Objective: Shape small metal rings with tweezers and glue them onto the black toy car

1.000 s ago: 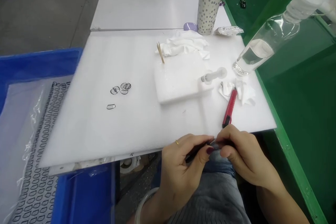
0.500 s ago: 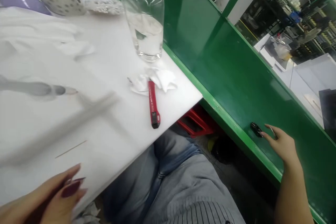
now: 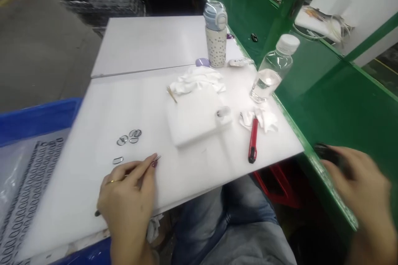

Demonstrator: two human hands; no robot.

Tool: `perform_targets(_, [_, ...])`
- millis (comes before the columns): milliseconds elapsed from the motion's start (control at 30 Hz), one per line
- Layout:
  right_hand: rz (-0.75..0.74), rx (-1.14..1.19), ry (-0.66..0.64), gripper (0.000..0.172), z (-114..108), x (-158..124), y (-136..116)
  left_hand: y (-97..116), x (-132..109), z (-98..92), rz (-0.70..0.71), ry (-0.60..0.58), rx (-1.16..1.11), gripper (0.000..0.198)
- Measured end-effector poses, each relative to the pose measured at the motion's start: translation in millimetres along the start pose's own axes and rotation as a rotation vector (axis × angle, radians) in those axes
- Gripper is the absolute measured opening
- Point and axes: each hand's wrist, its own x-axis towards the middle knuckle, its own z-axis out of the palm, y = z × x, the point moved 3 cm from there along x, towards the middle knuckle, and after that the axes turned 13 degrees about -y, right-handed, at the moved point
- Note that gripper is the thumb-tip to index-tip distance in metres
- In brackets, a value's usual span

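Observation:
My left hand (image 3: 130, 194) is over the near left of the white table (image 3: 124, 91), thumb and forefinger pinched on tweezers (image 3: 158, 158) with thin tips poking out. Several small oval dark-rimmed rings (image 3: 135, 134) lie just beyond it, with a single ring-like piece (image 3: 118, 160) closer to the knuckles. At the right, over the edge of the green conveyor (image 3: 311, 120), my right hand (image 3: 360, 178) is closed round a small shiny black part (image 3: 331, 154), blurred and partly hidden by the fingers. A red utility knife (image 3: 253, 143) rests on crumpled tissue (image 3: 267, 120) between the hands.
A white foam block (image 3: 195, 120) sits mid-table, with white cloth (image 3: 199, 79) behind it. A clear bottle (image 3: 270, 72) and a dotted tumbler (image 3: 217, 39) stand along the right side. Another black part (image 3: 254, 37) lies farther up the conveyor. A blue bin (image 3: 37, 118) is at left.
The view has swung left and up, bringing the rings and blue bin into sight. My right hand has taken hold of the black part and lifted it toward the conveyor's near edge.

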Motion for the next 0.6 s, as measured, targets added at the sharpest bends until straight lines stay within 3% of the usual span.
perform_targets(33, [-0.179,0.017,0.007,0.038,4.3,30.2,-45.9,3.5,-3.1,-2.2,0.014,0.05,0.021,0.017])
perform_targets(133, [-0.685,0.041,-0.343,0.046,29.7,86.2,-170.5,24.0,-21.0,-15.3,0.049,0.226,0.027,0.022])
perform_targets(200, [-0.933,-0.023,-0.468,0.046,42.7,93.6,-219.2,45.0,-34.8,-22.3,0.173,0.26,-0.063,0.024])
perform_targets(233, [-1.017,-0.023,-0.488,0.043,46.5,92.9,-230.6,56.6,-39.1,-20.8,0.286,0.137,-0.139,0.024])
perform_targets(300, [-1.096,0.071,-0.437,0.034,47.9,91.9,-231.2,73.0,-44.1,-14.1,0.378,-0.081,-0.249,0.027])
perform_targets(367, [-1.065,0.234,-0.249,0.03,42.3,99.8,-211.3,81.2,-44.4,-6.1,0.411,-0.184,-0.264,0.036])
perform_targets(467, [-0.882,0.337,0.046,0.029,35.0,130.9,-172.1,86.1,-43.2,4.5,0.449,-0.226,-0.285,0.044])
perform_targets(533, [-0.714,0.284,0.092,0.027,37.9,158.4,-155.0,90.0,-45.8,8.8,0.442,-0.2,-0.322,0.043])
perform_targets(600, [-0.613,0.223,0.052,0.03,44.5,181.3,-148.8,95.1,-51.3,10.3,0.366,-0.126,-0.31,0.038])
